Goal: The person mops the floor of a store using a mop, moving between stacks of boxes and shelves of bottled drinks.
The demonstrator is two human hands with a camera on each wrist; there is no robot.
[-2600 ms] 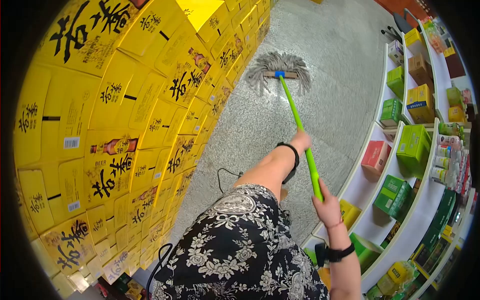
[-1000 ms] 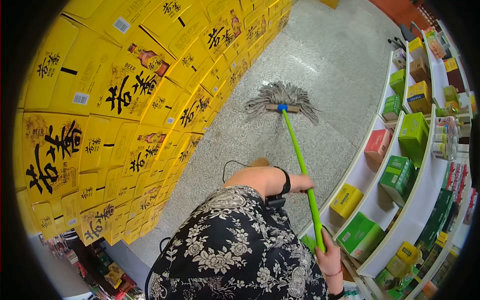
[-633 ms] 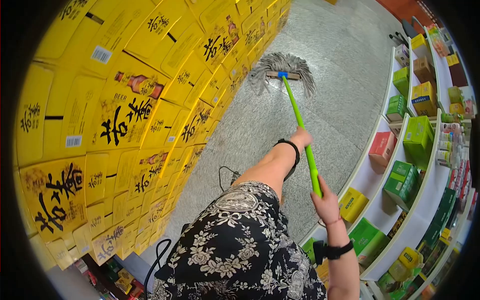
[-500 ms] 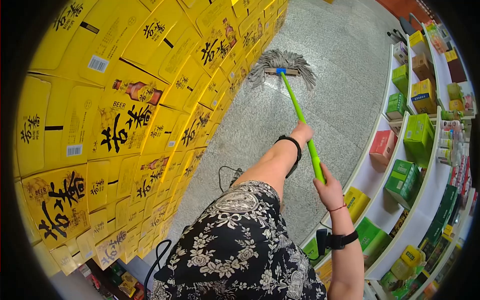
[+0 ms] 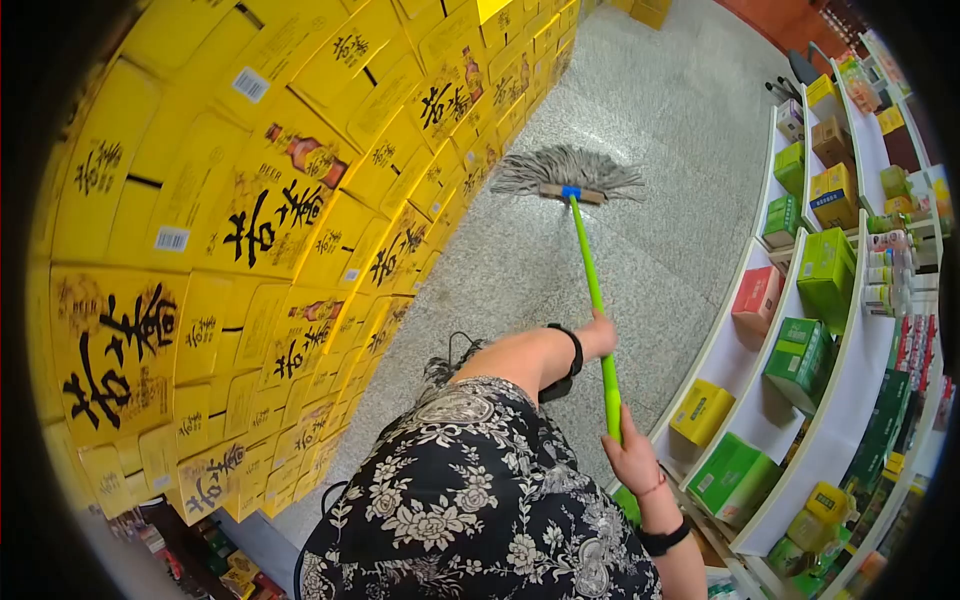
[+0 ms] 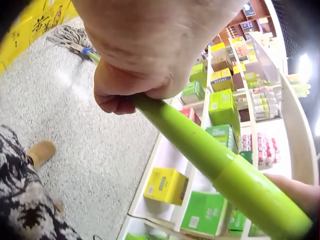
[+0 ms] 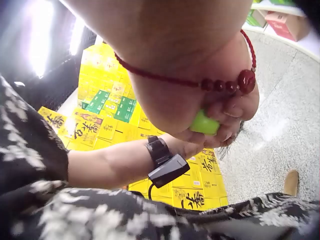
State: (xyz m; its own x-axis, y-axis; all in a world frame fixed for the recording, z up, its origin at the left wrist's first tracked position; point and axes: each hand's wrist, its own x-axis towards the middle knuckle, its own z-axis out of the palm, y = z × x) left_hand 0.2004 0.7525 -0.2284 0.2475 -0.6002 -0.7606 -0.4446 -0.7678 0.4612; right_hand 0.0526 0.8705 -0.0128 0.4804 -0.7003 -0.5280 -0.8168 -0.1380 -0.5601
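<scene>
Well, the mop (image 5: 585, 170) has just slid back toward the person: half a second ago its grey strands lay farther up the floor (image 5: 685, 170), and both hands have come in closer to the body with it. To my eye that's the pulling part of a stroke, so the mopping looks to be in full swing. From where I stand, the mop's head is down on the speckled floor, strands fanned out ahead of its bar, between the stacked yellow boxes (image 5: 285, 215) and the white shelves (image 5: 724, 358), nearer the boxes. The left hand (image 5: 602, 335) leads, fingers wrapped firmly round the green handle (image 5: 590, 265). Behind it, the right hand (image 5: 634, 462) is closed about the handle near its top end; the right wrist view shows its fingers curled there, a bit of green poking out between them.
</scene>
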